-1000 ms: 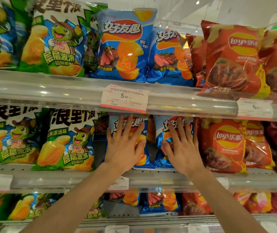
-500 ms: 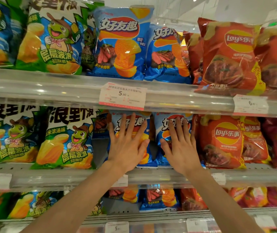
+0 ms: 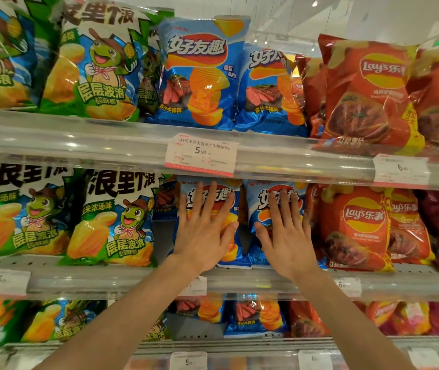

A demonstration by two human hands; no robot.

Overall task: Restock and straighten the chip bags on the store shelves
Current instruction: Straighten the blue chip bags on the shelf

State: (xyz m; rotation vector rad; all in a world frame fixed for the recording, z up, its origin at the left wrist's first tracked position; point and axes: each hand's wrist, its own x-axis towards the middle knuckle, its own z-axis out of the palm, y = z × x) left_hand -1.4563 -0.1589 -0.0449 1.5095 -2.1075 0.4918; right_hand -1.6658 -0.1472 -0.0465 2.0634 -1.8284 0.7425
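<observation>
Two blue chip bags stand side by side on the middle shelf (image 3: 133, 279). My left hand (image 3: 203, 231) lies flat with spread fingers on the front of the left blue bag (image 3: 235, 198). My right hand (image 3: 286, 233) presses flat against the right blue bag (image 3: 255, 204). Both bags stand upright, their lower parts hidden behind my palms. A narrow gap shows between the two bags.
Green chip bags (image 3: 117, 220) fill the shelf to the left, red Lay's bags (image 3: 357, 225) to the right. The upper shelf (image 3: 79, 140) carries more green, blue (image 3: 199, 76) and red bags, with a price tag (image 3: 201, 154) on its rail. A lower shelf holds further bags.
Both hands stay flat on the two blue bags. The bags now stand a little more upright and further forward; the view has shifted slightly.
</observation>
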